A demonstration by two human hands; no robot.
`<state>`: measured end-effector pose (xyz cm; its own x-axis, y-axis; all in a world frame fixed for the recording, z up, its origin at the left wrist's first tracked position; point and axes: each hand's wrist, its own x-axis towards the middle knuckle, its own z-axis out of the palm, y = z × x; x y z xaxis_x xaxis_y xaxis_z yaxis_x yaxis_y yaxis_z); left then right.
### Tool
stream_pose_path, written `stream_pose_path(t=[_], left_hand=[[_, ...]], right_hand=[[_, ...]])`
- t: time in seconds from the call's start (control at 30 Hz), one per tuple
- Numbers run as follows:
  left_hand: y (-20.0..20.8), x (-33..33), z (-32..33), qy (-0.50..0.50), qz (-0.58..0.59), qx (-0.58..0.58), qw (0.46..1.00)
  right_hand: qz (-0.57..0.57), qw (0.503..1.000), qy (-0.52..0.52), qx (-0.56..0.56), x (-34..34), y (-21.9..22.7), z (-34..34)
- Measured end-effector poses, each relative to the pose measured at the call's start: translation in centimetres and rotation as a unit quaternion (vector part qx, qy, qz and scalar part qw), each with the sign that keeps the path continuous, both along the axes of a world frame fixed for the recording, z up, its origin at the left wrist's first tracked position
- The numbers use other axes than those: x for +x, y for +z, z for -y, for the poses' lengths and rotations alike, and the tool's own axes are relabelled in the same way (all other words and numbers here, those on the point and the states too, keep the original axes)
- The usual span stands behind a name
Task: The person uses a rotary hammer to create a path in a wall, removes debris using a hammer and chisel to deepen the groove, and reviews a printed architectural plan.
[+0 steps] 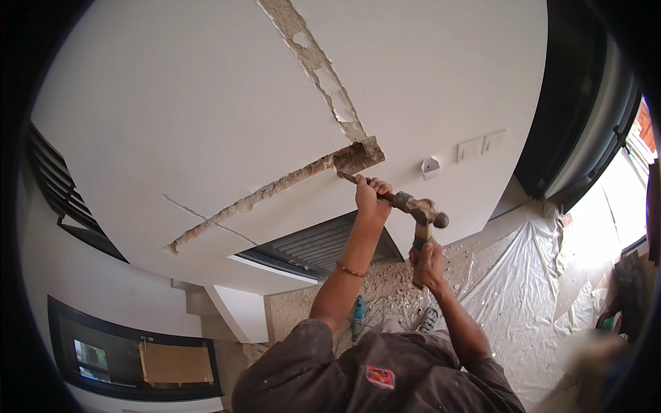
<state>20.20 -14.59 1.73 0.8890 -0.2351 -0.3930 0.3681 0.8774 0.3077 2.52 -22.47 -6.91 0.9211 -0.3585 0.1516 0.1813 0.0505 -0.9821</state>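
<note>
My left hand point(372, 196) is wrapped round a chisel point(348, 177), whose tip meets the wall at the lower left edge of a square recess point(359, 158). A rough channel point(258, 196) runs from that recess down to the left. Another chipped channel point(320, 69) rises from it to the top of the view. In my right hand point(428, 265) is the handle of a ball-peen hammer point(421, 210). The hammer head is at the chisel's back end, touching or very close to it. The recess's inside is partly in shadow.
White wall switches point(471, 149) and a small box with a hole point(430, 167) sit right of the recess. Below is a dark louvred panel point(320, 246). Rubble point(396, 289), a blue power tool point(358, 316) and plastic sheeting point(509, 289) cover the floor.
</note>
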Motion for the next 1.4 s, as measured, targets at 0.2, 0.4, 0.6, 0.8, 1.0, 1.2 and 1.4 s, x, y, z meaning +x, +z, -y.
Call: stream_pose_path(t=[0.2,0.4,0.6,0.8,1.0,1.2,1.4], left_hand=[[0.2,0.4,-0.8,-0.017,-0.007,0.001,1.000],[-0.7,1.3,-3.2,-0.056,-0.001,-0.028,0.998],[0.1,0.3,-0.7,-0.011,0.016,0.048,0.999],[-0.3,0.6,-2.7,-0.062,0.009,0.014,0.998],[-1.6,1.5,-5.2,-0.116,0.051,0.080,0.989],[0.3,1.9,-3.9,-0.102,-0.016,-0.001,0.995],[0.5,2.6,-2.2,-0.040,0.025,0.039,0.998]], right_hand=[[0.126,0.980,-0.073,-0.135,0.2,-2.7,-0.9],[0.121,0.987,-0.020,0.107,-2.3,-2.0,-1.1],[0.058,0.997,0.006,-0.049,1.1,-2.3,-0.4],[0.138,0.985,0.005,-0.108,-1.8,-2.1,0.0],[0.111,0.979,0.073,-0.155,-0.6,-1.9,-0.2],[0.344,0.937,0.060,-0.025,-0.4,1.5,-0.4],[0.081,0.993,0.042,-0.078,0.1,1.4,0.8]])
